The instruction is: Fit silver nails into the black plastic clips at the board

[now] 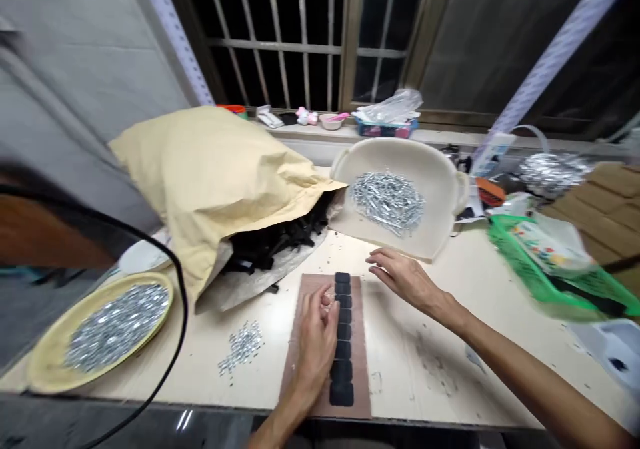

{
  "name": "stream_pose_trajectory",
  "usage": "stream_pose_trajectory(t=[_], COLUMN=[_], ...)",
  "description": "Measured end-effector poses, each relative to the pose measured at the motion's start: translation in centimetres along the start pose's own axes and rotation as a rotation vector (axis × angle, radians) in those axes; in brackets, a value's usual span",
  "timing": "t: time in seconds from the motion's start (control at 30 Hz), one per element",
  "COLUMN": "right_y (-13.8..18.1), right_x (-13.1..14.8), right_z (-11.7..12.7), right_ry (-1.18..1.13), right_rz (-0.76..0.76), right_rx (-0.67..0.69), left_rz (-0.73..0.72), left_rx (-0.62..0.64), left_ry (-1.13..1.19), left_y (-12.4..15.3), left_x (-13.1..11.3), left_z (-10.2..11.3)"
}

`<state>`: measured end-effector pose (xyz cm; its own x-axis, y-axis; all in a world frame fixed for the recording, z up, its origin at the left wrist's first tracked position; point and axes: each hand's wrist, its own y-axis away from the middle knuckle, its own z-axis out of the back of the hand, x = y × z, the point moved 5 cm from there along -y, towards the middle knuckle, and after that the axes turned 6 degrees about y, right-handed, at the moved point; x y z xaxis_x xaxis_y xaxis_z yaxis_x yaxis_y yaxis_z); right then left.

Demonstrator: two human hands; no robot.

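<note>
My left hand (317,332) rests over a brown mat (357,402), its fingers curled in beside a row of black rounded blocks (342,370). Something small and pale may sit between those fingertips, too unclear to name. To the right, my right hand (403,279) hovers over the table with its fingers stretched out and apart, holding nothing visible. Just beyond it stands a white scoop-shaped tray (437,169) with a heap of thin silvery metal pins (389,201). Small shiny metal pieces (241,346) lie loose on the table left of the mat.
A cream sack (215,169) lies open, spilling black parts (280,242). A yellow oval dish (50,362) with shiny metal pieces stands at the left, behind a black cable (183,302). Right are a green basket (535,286) and cardboard (595,209). Window ledge items include a bowl (331,123).
</note>
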<state>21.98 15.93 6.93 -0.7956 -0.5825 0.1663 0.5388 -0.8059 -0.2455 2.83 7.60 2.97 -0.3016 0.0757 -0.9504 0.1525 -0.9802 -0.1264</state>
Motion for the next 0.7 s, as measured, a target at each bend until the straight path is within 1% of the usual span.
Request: stream_pose_trajectory(t=[0.07, 0.1, 0.2, 0.27, 0.33, 0.37, 0.43, 0.5, 0.53, 0.6, 0.7], right_y=[-3.9, -5.7, -10.3, -12.0, -12.3, -12.1, -11.3, -10.9, -10.9, -11.2, -11.1], right_x=[2.2, 3.2, 5.5, 7.5, 10.2, 11.7, 14.3, 16.2, 16.7, 17.0, 15.6], right_z=[-2.3, -3.3, -5.8, -7.2, -8.7, -9.5, -10.9, -11.7, -11.9, -11.6, -9.5], right_ry=[-0.047, -0.061, -0.074, -0.063, -0.031, -0.006, 0.041, 0.056, 0.053, 0.046, 0.055], right_rz=[0.097, 0.115, 0.087, 0.068, 0.093, 0.113, 0.131, 0.126, 0.123, 0.120, 0.112], right_rx=[0.035, 0.045, 0.052, 0.082, 0.169, 0.219, 0.279, 0.274, 0.264, 0.262, 0.272], left_rz=[0.036, 0.060, 0.181, 0.294, 0.363, 0.366, 0.330, 0.276, 0.257, 0.252, 0.299], left_rx=[0.009, 0.000, -0.099, -0.175, -0.215, -0.219, -0.206, -0.214, -0.229, -0.248, -0.225], left_ry=[0.018, 0.027, 0.078, 0.114, 0.097, 0.061, -0.027, -0.101, -0.133, -0.183, -0.133], left_y=[0.4, 0.7, 1.8, 2.4, 2.5, 2.4, 1.6, 0.5, -0.1, -1.3, -1.9], left_x=[0.4, 0.7, 2.1, 3.6, 5.0, 5.6, 6.6, 7.3, 7.5, 7.6, 7.0], left_z=[1.1, 1.8, 4.8, 7.0, 9.0, 9.9, 11.4, 12.7, 13.4, 14.6, 15.5])
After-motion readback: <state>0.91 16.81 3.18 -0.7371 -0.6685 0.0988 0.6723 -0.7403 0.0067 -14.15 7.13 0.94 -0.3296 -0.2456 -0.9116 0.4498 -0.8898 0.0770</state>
